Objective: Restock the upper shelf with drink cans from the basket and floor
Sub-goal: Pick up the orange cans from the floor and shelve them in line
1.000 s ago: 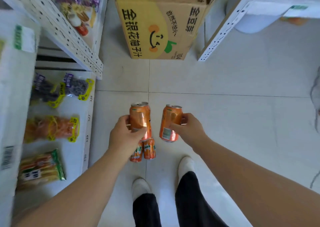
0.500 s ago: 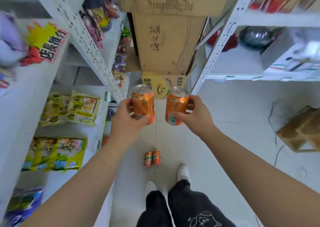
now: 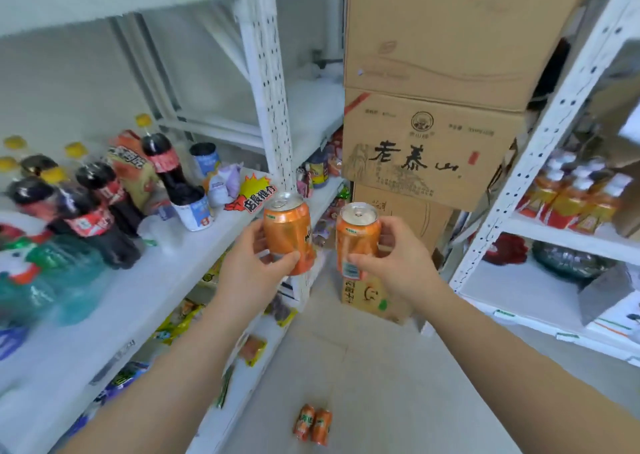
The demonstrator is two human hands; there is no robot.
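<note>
Left hand (image 3: 252, 263): fingers and thumb curled round the left orange can (image 3: 287, 235); can upright, tab end up.
Right hand (image 3: 388, 263): fingers and thumb curled round the right orange can (image 3: 356, 235); can upright, just beside the other held can, apart from it.
Floor cans (image 3: 313, 427): two orange cans side by side on the tiles, below the hands, between the forearms.
White shelf (image 3: 145, 290): left of the left hand; carries cola bottles (image 3: 104, 204) further left.
Cardboard boxes (image 3: 433, 148): stacked beyond both hands.
Orange bottled drinks (image 3: 571, 197): on racking right of the right hand.
</note>
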